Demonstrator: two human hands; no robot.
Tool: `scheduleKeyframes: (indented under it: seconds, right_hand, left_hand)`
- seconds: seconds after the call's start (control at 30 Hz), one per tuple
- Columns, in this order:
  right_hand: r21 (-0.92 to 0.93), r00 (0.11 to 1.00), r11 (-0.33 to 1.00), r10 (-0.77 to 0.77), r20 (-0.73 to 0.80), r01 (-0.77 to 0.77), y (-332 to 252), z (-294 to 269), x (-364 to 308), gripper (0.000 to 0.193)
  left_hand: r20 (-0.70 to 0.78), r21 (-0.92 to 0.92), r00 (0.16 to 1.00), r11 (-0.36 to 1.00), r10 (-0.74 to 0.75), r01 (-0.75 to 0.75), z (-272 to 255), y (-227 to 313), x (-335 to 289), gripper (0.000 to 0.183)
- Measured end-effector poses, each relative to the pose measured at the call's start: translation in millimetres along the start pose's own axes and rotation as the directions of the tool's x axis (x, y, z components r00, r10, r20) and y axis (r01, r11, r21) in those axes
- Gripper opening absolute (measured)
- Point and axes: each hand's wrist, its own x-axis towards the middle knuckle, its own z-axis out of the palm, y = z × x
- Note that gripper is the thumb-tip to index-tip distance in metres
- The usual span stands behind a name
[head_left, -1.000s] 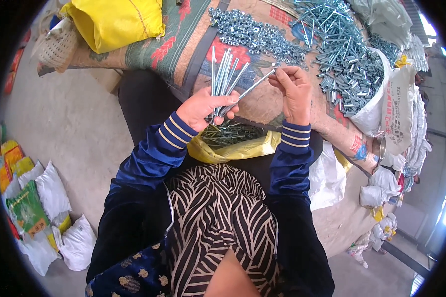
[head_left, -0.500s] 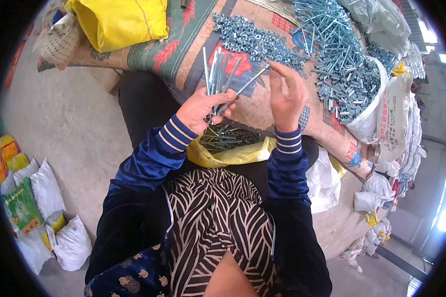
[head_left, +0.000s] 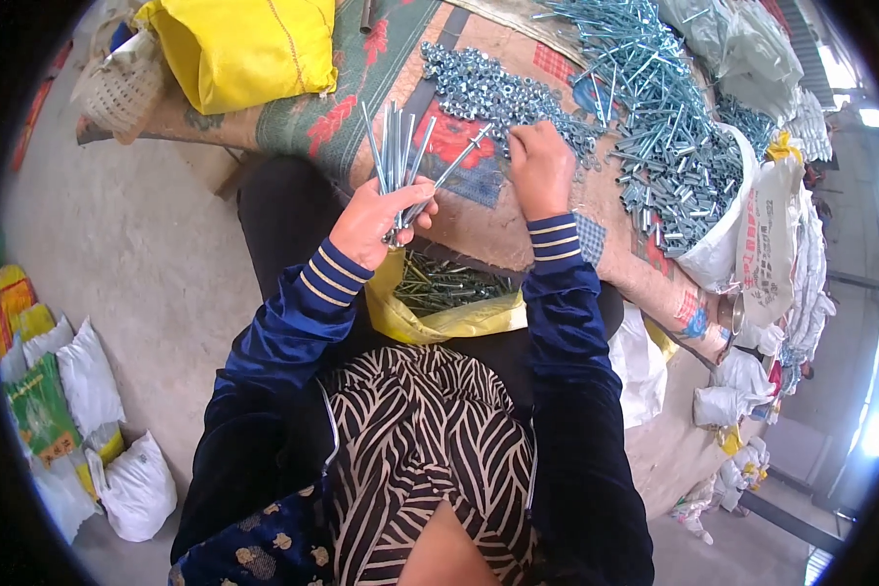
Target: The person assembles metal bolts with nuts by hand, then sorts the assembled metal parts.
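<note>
My left hand (head_left: 369, 223) is closed around several long silvery bolts (head_left: 393, 146), which fan upward from its fingers. One bolt leans out to the right, with a small nut or washer (head_left: 475, 143) near its tip. My right hand (head_left: 544, 171) is over the near edge of a spread of small metal nuts (head_left: 488, 83) on the patterned cloth-covered table. Its fingers are curled, and whatever they hold is hidden. Below my hands, an open yellow bag (head_left: 479, 324) at my lap contains many finished-looking dark bolts (head_left: 449, 285).
At the right of the table lie a heap of long thin bolts (head_left: 645, 59) and a pile of short metal sleeves (head_left: 679, 181), beside a white sack (head_left: 776, 230). A yellow sack (head_left: 239, 49) stands at the far left. Filled white bags (head_left: 137, 488) sit on the floor.
My right hand has left the leaning bolt's tip and turned toward the nuts, its fingers now curled. My left hand has shifted slightly left with the bolts.
</note>
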Motion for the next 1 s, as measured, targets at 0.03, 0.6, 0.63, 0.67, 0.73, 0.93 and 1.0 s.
scheduleKeyframes:
  seconds: [0.03, 0.6, 0.63, 0.67, 0.73, 0.93, 1.0]
  right_hand:
    - [-0.026, 0.999, 0.999, -0.034, -0.023, 0.033, 4, -4, -2, 0.007]
    - [0.18, 0.986, 0.971, 0.166, -0.034, -0.157, 20, -23, -24, 0.01]
    - [0.339, 0.949, 0.893, 0.315, -0.003, -0.295, 23, -25, -25, 0.01]
    - [0.511, 0.902, 0.753, 0.415, 0.119, -0.414, 22, -31, -25, 0.013]
    - [0.72, 0.858, 0.503, 0.443, 0.261, -0.479, 4, -41, -23, 0.014]
    - [0.825, 0.817, 0.163, 0.334, 0.47, -0.541, -20, -62, -23, 0.015]
    - [0.837, 0.845, 0.233, 0.352, 0.402, -0.495, -18, -61, -26, 0.017]
  left_hand:
    - [0.026, -0.001, 1.0, 1.0, -0.003, 0.003, 0, -2, 2, 0.02]
    - [0.085, 0.027, 0.994, 0.997, -0.075, 0.073, 10, -4, -1, 0.023]
    - [0.084, 0.028, 0.994, 0.997, -0.076, 0.074, 10, -5, -1, 0.023]
    - [0.096, 0.038, 0.993, 0.997, -0.075, 0.072, 10, -5, 0, 0.023]
    - [0.105, 0.046, 0.991, 0.996, -0.077, 0.073, 8, -7, 1, 0.023]
    - [0.155, 0.1, 0.982, 0.991, -0.105, 0.09, 13, -4, -2, 0.021]
    - [0.15, 0.153, 0.987, 0.987, -0.062, 0.039, 16, -2, -4, 0.02]
